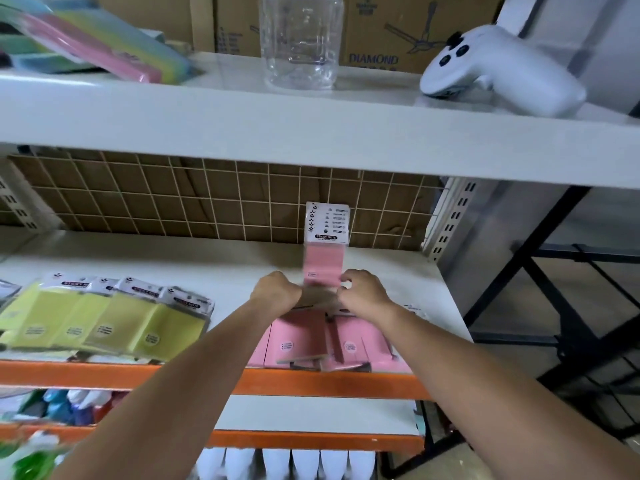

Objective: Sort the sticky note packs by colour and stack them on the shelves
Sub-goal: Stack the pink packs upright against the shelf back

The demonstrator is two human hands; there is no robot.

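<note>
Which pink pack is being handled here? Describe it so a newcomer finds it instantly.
On the middle shelf, right of the yellow packs, pink packs lie flat. Behind them, one pink sticky note pack stands upright between left hand and right hand, its white header topmost.

white shelf boards [311, 133], orange rails [104, 374] | wire grid back [173, 202] | cardboard boxes [381, 29] behind
</note>
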